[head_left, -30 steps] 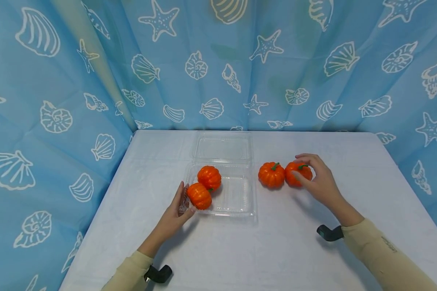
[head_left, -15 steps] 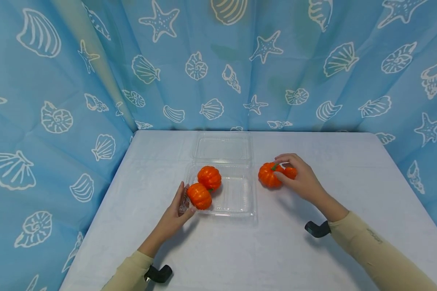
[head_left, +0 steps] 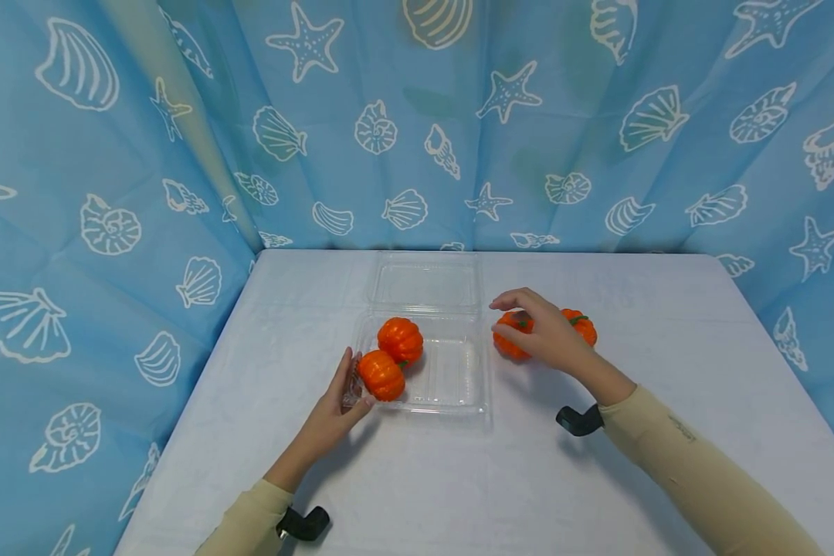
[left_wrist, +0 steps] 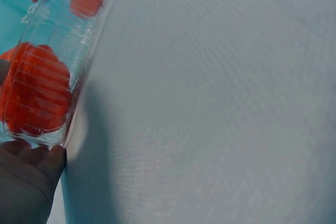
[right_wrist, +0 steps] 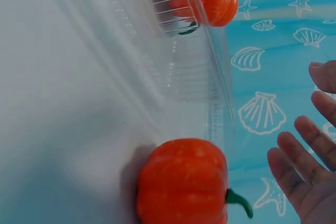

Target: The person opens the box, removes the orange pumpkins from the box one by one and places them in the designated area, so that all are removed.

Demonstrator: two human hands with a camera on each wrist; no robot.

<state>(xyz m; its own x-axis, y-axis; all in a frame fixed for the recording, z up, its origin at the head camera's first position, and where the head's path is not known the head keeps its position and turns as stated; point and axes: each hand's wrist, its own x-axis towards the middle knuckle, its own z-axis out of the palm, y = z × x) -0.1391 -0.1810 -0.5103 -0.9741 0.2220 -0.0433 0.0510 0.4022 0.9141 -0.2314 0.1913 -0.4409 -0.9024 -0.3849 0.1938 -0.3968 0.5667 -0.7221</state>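
The clear plastic container (head_left: 452, 371) lies with its lid (head_left: 427, 282) folded back. Two orange toy pumpkins sit in its left half, a rear pumpkin (head_left: 399, 340) and a front pumpkin (head_left: 381, 376). My left hand (head_left: 330, 413) holds the container's front left corner, thumb at the front and fingers along the left wall. Right of the container, my right hand (head_left: 545, 332) hovers with spread fingers over a third pumpkin (right_wrist: 181, 182), apart from it in the right wrist view. Partly behind that hand stands another pumpkin (head_left: 584, 328).
A white cloth covers the table (head_left: 514, 479). Behind and to the left hangs a blue curtain (head_left: 417, 170) with shell and starfish prints. Each wrist carries a black camera mount, the right mount (head_left: 579, 422) close above the table.
My right hand has moved left, from the far right pumpkin to above the one nearer the container. The left hand and the pumpkins have stayed in place.
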